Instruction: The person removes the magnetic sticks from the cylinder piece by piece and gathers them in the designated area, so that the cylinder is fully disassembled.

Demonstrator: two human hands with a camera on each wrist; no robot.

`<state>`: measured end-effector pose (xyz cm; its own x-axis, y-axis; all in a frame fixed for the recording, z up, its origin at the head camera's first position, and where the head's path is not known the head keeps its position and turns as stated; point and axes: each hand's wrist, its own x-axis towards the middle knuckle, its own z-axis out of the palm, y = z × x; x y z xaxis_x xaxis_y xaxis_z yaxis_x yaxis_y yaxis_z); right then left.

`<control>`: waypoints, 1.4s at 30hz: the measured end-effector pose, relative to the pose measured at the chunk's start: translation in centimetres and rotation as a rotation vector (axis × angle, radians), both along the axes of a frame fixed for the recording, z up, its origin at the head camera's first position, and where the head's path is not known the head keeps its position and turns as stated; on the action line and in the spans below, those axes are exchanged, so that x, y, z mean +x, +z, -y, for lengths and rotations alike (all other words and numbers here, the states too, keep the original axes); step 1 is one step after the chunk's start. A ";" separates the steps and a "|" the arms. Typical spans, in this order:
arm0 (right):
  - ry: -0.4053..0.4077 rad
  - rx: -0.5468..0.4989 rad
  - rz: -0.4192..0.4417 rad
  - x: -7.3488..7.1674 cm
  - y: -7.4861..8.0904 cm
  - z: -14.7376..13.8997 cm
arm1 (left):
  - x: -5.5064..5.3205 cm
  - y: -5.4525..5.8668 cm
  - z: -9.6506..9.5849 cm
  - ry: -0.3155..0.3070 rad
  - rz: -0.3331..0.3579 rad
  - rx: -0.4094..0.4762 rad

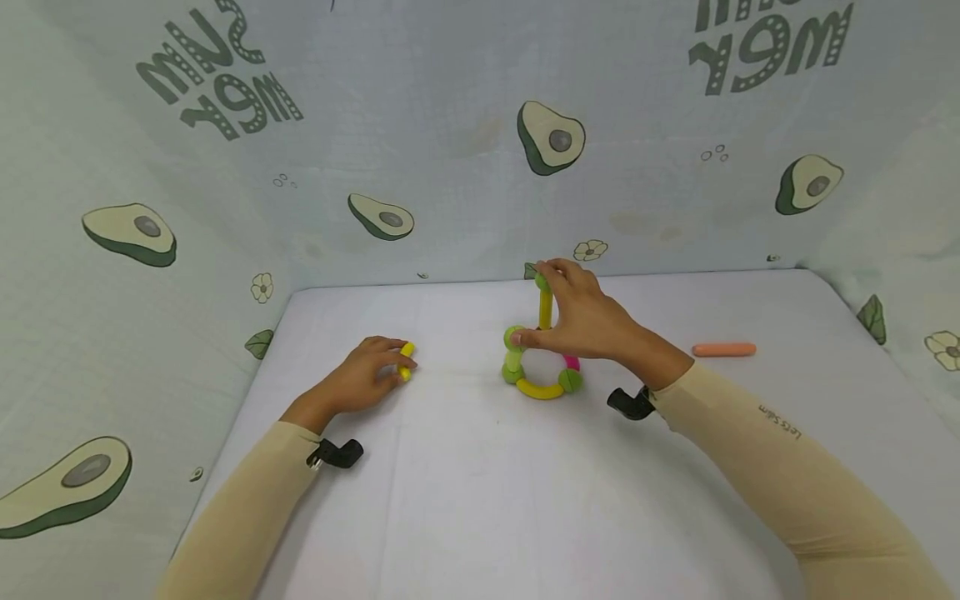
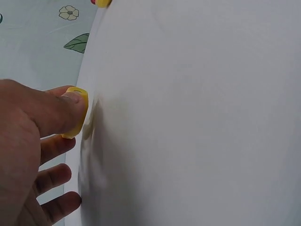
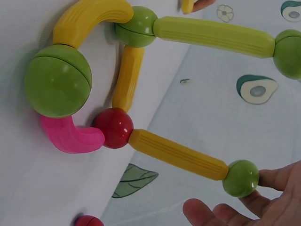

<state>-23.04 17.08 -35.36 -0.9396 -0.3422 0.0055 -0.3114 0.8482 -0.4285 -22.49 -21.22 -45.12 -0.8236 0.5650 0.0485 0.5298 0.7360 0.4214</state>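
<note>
Sleeves, both tan, come in at the bottom of the head view w/ a black strap clip at each wrist. Left hand (image 1: 367,375) rests on the white tabletop (image 1: 465,500) & pinches a small yellow stick (image 1: 406,361) btw thumb & fingers; left wrist view shows the thumb pressed on that yellow piece (image 2: 75,113), other fingers loosely spread below it.

Right hand (image 1: 585,321) is well apart from the left, further back & to the right. It grips a toy build (image 1: 540,367) made of sticks & balls. Fingertips hold the top green ball (image 1: 542,282) on an upright yellow-green stick (image 1: 546,308), thumb is at a lower green ball (image 1: 514,337). Under the hand sits a ring on the tabletop: curved yellow piece (image 1: 540,390), green balls, a bit of pink (image 1: 572,362). Right wrist view shows it close up: big green ball (image 3: 57,80), pink curve (image 3: 70,135), red ball (image 3: 113,127), straight yellow stick (image 3: 178,154) ending in a green ball (image 3: 241,178) that touches the fingertips (image 3: 270,181).

Just right of the right hand, apart from it, lies an orange stick (image 1: 723,350) flat on the tabletop.

Tabletop is plain white w/ faint marks. Pale cloth walls (image 1: 450,150) stand round it on 3 sides, printed w/ avocados (image 1: 550,137), small flowers, leaves & grey letters.
</note>
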 end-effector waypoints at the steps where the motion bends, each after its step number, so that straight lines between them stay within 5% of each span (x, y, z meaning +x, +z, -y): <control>1: -0.001 0.000 0.000 0.0 0.0 0.0 | 0.0 -0.1 0.1 0.000 0.000 0.002; 13: -0.007 0.016 0.005 -0.4 -0.2 -0.1 | 0.6 -0.5 1.1 -0.016 -0.006 0.018; 20: -0.010 0.025 0.011 -0.4 -0.2 0.0 | 0.7 -0.1 0.1 0.013 -0.001 0.054; 29: -0.022 0.022 0.001 -0.6 -0.5 0.0 | 1.4 1.8 -7.6 0.026 -0.032 0.230; 35: -0.011 0.012 -0.018 -0.5 -0.5 0.1 | 1.7 1.5 -12.6 -0.041 0.016 0.367; 42: 0.000 -0.002 -0.021 -0.3 -0.4 0.0 | 1.6 0.9 -15.3 -0.056 0.019 0.390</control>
<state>-23.38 17.11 -35.80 -0.9394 -0.3419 0.0260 -0.3202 0.8476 -0.4231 -20.92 -5.90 -44.20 -0.7948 0.5514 0.2534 0.5541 0.4891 0.6736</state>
